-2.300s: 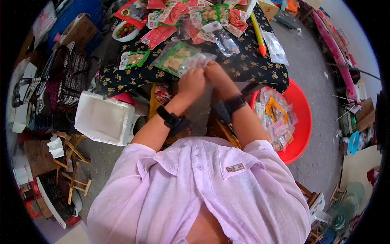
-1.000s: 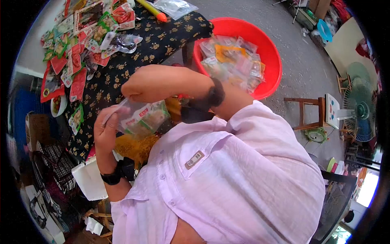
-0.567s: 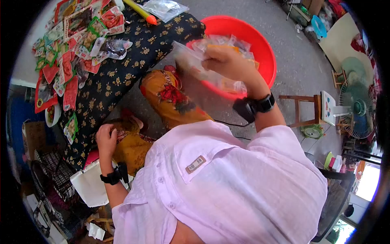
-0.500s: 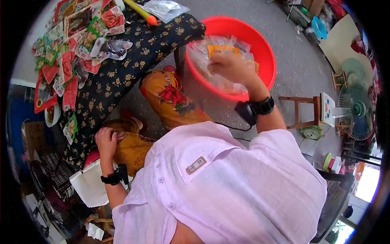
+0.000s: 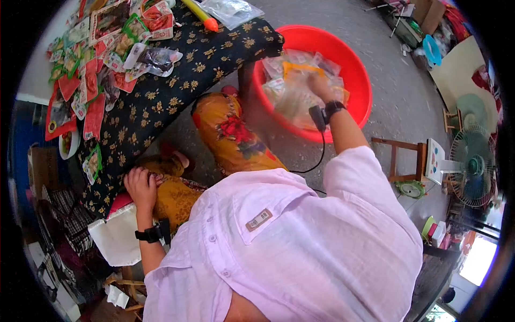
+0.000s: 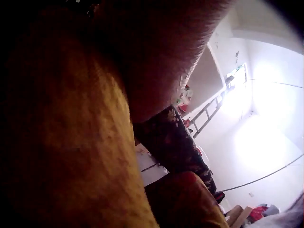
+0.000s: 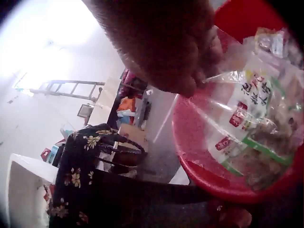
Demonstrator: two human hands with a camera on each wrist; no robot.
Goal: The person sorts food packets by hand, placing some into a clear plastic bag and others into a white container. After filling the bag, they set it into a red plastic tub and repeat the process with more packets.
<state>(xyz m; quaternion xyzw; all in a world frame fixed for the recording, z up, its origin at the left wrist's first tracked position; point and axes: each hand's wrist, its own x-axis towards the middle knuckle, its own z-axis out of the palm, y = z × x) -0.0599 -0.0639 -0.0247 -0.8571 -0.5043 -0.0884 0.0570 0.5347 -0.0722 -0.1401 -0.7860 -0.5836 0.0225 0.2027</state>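
My right hand (image 5: 322, 88) is inside the red basin (image 5: 363, 80), over a heap of clear bags with packets in them. In the right wrist view its fingers pinch the edge of a clear plastic bag (image 7: 259, 121). White and green food packets with red labels show through that bag. An orange-edged packet (image 5: 294, 68) lies in the heap beside this hand. My left hand (image 5: 140, 188) rests on the knee of the yellow patterned trousers (image 5: 174, 198), fingers loosely bent and holding nothing. The left wrist view shows mostly dark hand and trouser cloth.
A table with a dark flowered cloth (image 5: 198, 67) bears several red and green food packets (image 5: 94, 115), an orange-tipped yellow stick (image 5: 201, 14) and a clear bag (image 5: 230, 12). A white foam box (image 5: 115, 236) stands below the left forearm. A wooden stool (image 5: 397, 161) and a fan (image 5: 475, 166) are at right.
The right hand has carried the bag of packets from the tabletop into the red basin. The left hand has let go of the bag and come down onto the knee. The view has turned right.
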